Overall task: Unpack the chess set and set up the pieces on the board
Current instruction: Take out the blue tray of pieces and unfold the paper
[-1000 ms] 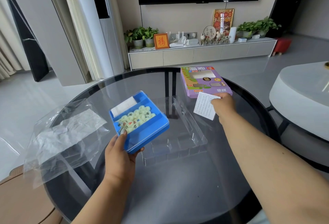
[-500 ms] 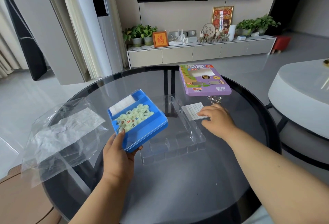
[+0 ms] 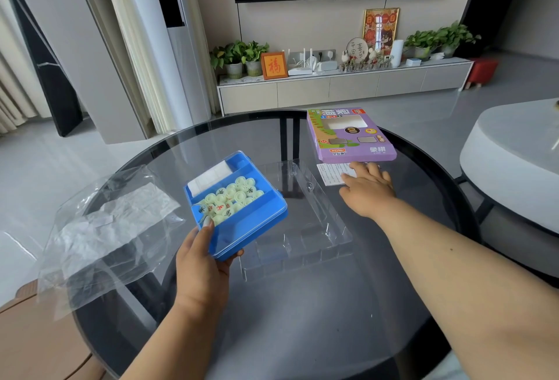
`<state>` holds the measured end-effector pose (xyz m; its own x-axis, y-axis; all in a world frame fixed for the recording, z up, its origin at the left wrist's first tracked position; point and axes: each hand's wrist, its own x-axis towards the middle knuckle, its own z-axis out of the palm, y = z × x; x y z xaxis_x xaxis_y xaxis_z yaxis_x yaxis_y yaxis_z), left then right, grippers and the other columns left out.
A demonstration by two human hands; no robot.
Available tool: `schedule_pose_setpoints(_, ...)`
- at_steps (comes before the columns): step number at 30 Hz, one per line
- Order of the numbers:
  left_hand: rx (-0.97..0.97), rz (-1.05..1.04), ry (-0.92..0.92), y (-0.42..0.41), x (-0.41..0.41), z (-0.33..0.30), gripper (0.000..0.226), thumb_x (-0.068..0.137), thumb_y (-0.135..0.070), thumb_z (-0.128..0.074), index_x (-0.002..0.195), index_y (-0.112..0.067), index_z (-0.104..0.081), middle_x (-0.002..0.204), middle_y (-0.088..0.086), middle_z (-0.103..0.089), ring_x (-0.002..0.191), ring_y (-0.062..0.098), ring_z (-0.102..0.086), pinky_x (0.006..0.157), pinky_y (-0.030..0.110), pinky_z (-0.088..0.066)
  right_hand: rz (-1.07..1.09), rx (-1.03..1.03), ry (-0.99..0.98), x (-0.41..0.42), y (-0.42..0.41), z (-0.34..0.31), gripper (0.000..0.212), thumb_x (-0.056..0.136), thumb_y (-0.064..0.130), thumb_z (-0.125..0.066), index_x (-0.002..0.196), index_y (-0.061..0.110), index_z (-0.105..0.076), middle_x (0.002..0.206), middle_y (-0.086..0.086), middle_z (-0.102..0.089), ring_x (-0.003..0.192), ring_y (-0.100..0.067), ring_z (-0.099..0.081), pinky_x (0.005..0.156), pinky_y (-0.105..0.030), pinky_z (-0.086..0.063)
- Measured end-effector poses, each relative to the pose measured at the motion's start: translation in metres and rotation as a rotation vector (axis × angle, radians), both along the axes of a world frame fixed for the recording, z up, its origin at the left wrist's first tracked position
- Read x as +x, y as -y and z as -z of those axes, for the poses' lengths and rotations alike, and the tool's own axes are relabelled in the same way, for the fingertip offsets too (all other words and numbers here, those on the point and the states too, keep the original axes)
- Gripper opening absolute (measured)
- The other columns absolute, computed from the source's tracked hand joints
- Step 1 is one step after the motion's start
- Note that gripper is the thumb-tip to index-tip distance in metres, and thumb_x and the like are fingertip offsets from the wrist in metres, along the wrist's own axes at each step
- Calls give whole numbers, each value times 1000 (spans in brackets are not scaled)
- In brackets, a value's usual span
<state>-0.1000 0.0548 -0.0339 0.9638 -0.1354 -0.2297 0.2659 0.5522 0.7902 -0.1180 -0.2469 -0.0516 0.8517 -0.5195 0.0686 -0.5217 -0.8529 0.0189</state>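
Observation:
My left hand (image 3: 201, 261) grips the near corner of a blue plastic case (image 3: 242, 216) and holds it above the round glass table (image 3: 302, 319). The case holds several pale round chess pieces (image 3: 231, 198) with red and black characters, plus a folded white sheet (image 3: 210, 178). My right hand (image 3: 367, 187) lies flat with straight fingers on a small printed paper slip (image 3: 331, 172) on the table. Just beyond it lies the purple cardboard chess box (image 3: 351, 136). A clear plastic tray (image 3: 305, 222) rests on the glass between my hands.
A crumpled clear plastic bag (image 3: 106, 228) hangs over the table's left edge. A white round table (image 3: 511, 150) stands to the right. A TV cabinet (image 3: 341, 86) with plants and ornaments lines the far wall.
My right hand carried the paper slip down and laid it flat on the table in front of the purple box. My left hand kept holding the blue case.

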Motion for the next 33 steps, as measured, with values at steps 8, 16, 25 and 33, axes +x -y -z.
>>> schedule_pose_setpoints(8,-1,-2,-32,0,0,-1,10,97,-21,-49,99,-21,-59,103,3,-63,90,20,-66,54,23,-57,52,-55,-17,7,-3,5,48,97,39,-29,140,19,-36,136,-7,-32,128,-26,-25,105,-37,-25)
schedule_pose_setpoints(16,-24,-13,-51,-2,3,2,10,96,-20,-51,101,-19,-59,108,6,-64,89,22,-66,53,24,-56,-503,309,451,-30,-51,-23,49,79,52,-56,116,21,-64,113,1,-53,110,-15,-41,98,-29,-32)
schedule_pose_setpoints(25,-29,-60,-33,-5,1,1,12,96,-18,-50,102,-19,-60,103,4,-65,85,21,-65,48,23,-54,-639,49,145,-16,-83,-12,73,77,73,-42,134,28,-51,124,7,-51,121,-16,-40,104,-29,-25)
schedule_pose_setpoints(33,114,30,99,-1,5,5,20,97,-16,-45,99,-10,-64,84,4,-69,68,18,-62,45,25,-51,-412,34,171,69,-60,-10,34,93,35,-53,124,23,-58,110,0,-51,111,-22,-44,81,-34,-42)
